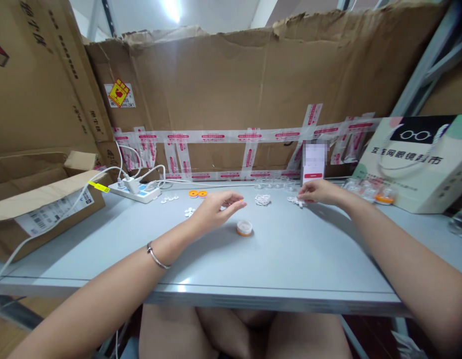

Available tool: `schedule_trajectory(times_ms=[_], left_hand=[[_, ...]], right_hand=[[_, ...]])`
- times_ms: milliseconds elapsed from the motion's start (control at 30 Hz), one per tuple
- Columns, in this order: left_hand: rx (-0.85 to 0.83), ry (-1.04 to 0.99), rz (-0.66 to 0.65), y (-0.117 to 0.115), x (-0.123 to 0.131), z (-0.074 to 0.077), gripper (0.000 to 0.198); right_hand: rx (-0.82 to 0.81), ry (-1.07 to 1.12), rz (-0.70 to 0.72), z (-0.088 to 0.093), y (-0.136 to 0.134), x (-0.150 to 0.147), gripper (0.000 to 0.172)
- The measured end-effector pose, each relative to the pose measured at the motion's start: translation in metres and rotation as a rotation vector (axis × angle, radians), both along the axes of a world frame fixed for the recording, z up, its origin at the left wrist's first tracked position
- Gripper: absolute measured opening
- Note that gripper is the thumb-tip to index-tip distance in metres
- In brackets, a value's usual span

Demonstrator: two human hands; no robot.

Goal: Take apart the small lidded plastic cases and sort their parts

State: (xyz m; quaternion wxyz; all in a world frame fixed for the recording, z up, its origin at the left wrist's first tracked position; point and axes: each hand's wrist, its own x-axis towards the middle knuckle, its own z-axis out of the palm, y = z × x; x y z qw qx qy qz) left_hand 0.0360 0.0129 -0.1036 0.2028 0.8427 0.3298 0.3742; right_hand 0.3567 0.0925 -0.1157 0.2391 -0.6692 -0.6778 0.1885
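My left hand (219, 207) hovers over the middle of the table, its fingers loosely curled and the thumb apart from them. A speck of orange shows by its fingertips; I cannot tell whether it is held. Just below that hand, a small round container (244, 228) with a clear top and an orange base stands on the table. With fingertips pinched together, my right hand (314, 192) is at a little pile of small white pieces (294, 201); the fingers partly cover it. Between the hands lies a bundle of thin white pieces (263, 200).
Two orange discs (198, 193), white round pieces (169, 199) and white petal-like pieces (189, 212) lie left. Clear containers (274, 183) line the back near a phone (314, 159). A power strip (135, 190), an open carton (47, 199) and a paper bag (414, 169) flank them.
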Motion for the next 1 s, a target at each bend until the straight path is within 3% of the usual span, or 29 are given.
schedule_trajectory(times_ms=[100, 167, 300, 433, 1000], left_hand=[[-0.087, 0.117, -0.056, 0.001, -0.004, -0.001, 0.034], [-0.126, 0.231, -0.093, 0.001, -0.006, -0.002, 0.047], [-0.133, 0.403, -0.106, 0.001, -0.006, -0.007, 0.055], [-0.12, 0.409, -0.091, 0.0, -0.001, -0.009, 0.039], [-0.198, 0.335, -0.042, -0.006, 0.004, -0.021, 0.036]], right_hand=[[0.129, -0.127, -0.093, 0.012, -0.012, -0.011, 0.025], [0.179, -0.071, -0.036, 0.019, -0.027, -0.031, 0.032], [0.062, 0.152, 0.419, 0.019, -0.06, -0.088, 0.039], [-0.041, 0.114, 0.666, 0.004, -0.076, -0.124, 0.044], [-0.043, 0.237, 0.778, -0.014, -0.077, -0.122, 0.042]])
